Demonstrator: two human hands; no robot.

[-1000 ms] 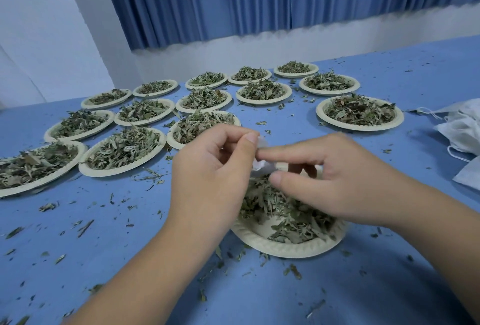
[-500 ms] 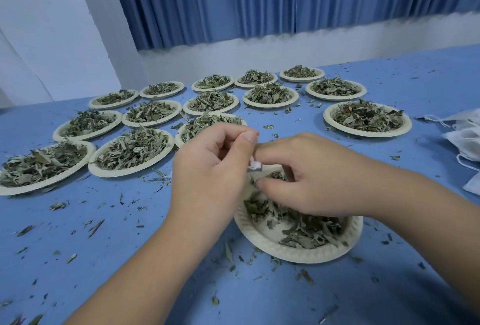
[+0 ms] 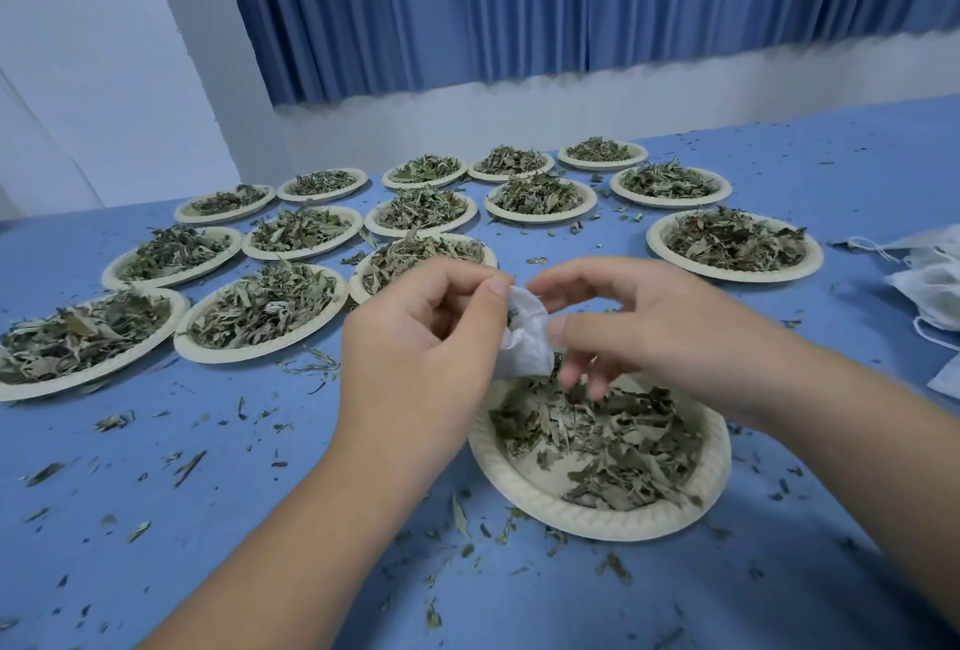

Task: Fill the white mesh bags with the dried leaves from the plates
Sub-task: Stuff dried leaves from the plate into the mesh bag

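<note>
Herb-packing workroom: leaf-filled plates (image 3: 249, 355), blue table (image 3: 857, 140).

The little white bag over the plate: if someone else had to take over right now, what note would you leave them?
Left hand: grips the white mesh bag from the side, above the near plate.
Right hand: thumb and forefinger pinch the bag's mouth; the other fingers hang over the dried leaves on that plate.
Done: the near plate shows some bare base; how full the bag is cannot be told.
Left: fill this bag, then work through the full plates behind, using the spare bags at the right edge of the table.
</note>
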